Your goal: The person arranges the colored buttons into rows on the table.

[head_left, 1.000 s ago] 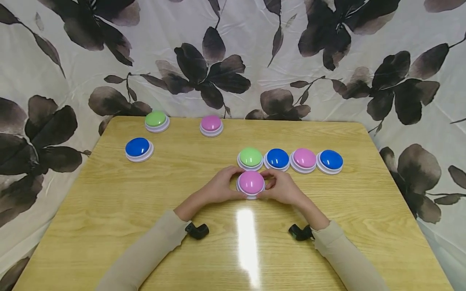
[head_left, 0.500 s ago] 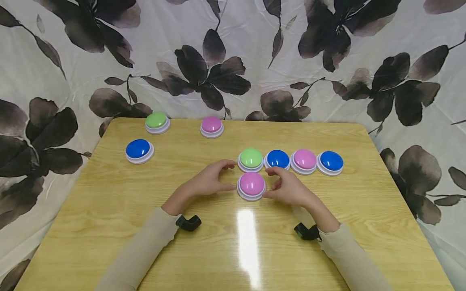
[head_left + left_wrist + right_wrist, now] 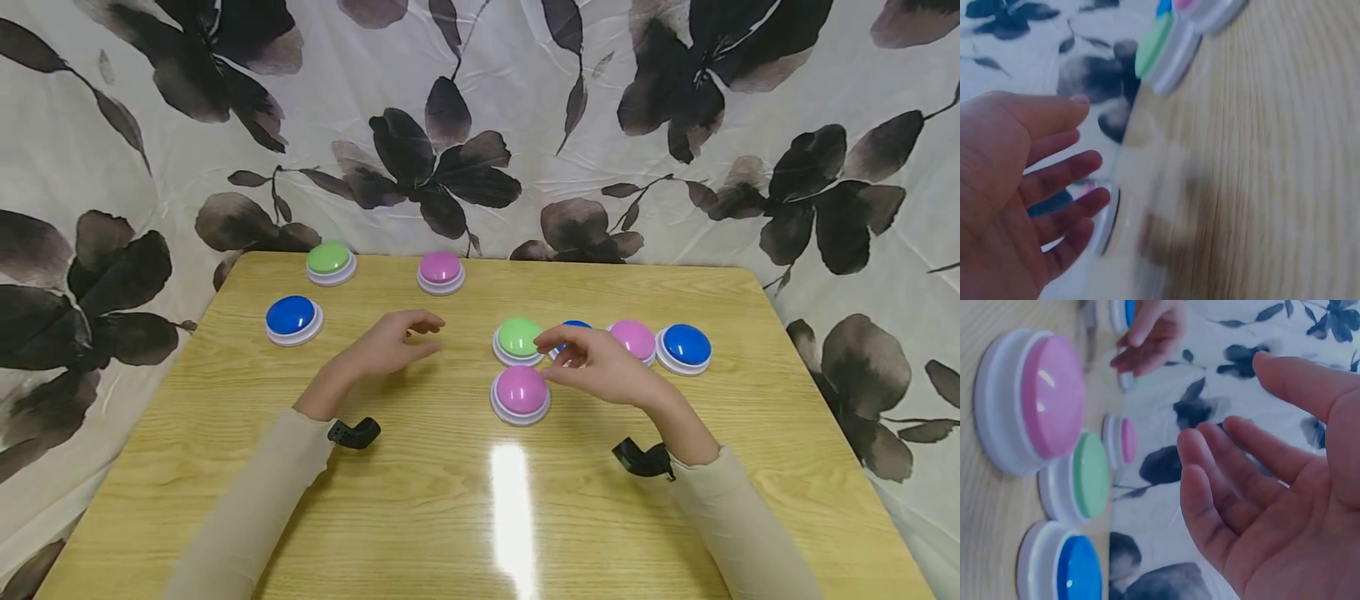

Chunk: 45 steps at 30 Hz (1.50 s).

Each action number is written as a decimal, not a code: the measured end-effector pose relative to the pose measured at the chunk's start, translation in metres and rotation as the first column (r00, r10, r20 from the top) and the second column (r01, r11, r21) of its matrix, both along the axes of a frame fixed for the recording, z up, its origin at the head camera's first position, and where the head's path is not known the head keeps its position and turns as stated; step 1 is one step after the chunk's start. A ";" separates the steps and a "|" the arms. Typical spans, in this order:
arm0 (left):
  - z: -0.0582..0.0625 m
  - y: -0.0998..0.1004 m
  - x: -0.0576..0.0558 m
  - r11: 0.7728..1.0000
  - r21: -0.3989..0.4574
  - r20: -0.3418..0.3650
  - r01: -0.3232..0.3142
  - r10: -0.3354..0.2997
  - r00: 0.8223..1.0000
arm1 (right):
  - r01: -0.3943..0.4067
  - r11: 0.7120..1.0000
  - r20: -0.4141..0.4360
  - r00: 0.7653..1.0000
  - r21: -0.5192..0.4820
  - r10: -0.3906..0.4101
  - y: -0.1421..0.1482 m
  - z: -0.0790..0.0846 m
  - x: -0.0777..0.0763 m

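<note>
A pink dome push button [image 3: 521, 392] with a white base sits on the table in front of a green button [image 3: 519, 337]. Over the table to its right hovers my right hand [image 3: 600, 362], fingers loosely bent and holding nothing; it partly covers a blue button [image 3: 1079, 569] in the head view. My left hand [image 3: 386, 343] is raised over the table farther left, with nothing in its relaxed fingers. Beyond it stands another pink button [image 3: 440, 270]. In the row with the green and blue ones are a pink button [image 3: 632, 338] and a second blue button [image 3: 684, 347].
At the table's back left are a green button [image 3: 330, 260] and a blue button [image 3: 294, 317]. A wooden table [image 3: 420, 500] lies under everything, its far edge against a flower-patterned cloth [image 3: 555, 100]. Dark wrist cameras [image 3: 645, 458] stick out from both sleeves.
Both hands have let go of the front pink button. The left hand has moved away leftward; the right has lifted slightly up and to the right. The button stays in place.
</note>
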<state>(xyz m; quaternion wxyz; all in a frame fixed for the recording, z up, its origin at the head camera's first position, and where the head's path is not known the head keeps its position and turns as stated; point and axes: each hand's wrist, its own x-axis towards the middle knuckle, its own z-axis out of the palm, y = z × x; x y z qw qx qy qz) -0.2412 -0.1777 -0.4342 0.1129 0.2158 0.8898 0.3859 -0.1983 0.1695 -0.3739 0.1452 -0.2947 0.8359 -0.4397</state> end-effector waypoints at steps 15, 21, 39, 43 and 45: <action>-0.025 -0.022 -0.060 0.987 0.011 -0.086 -0.157 0.158 0.984 | -0.082 0.996 0.039 0.996 -0.047 0.083 -0.026 -0.004 -0.001; -0.038 -0.033 -0.078 0.961 0.008 -0.086 -0.275 0.275 0.958 | -0.119 0.991 0.056 0.991 -0.065 0.123 -0.039 -0.010 0.002; -0.051 -0.018 -0.117 0.904 0.001 -0.163 -0.428 0.422 0.892 | -0.138 0.989 0.103 0.984 -0.058 0.143 -0.043 -0.021 0.006; -0.052 -0.014 -0.120 0.903 -0.024 -0.172 -0.429 0.419 0.892 | -0.141 0.988 0.105 0.983 -0.062 0.147 -0.047 -0.024 0.006; -0.053 -0.013 -0.121 0.902 -0.029 -0.179 -0.431 0.420 0.890 | -0.145 0.987 0.101 0.983 -0.063 0.151 -0.049 -0.023 0.004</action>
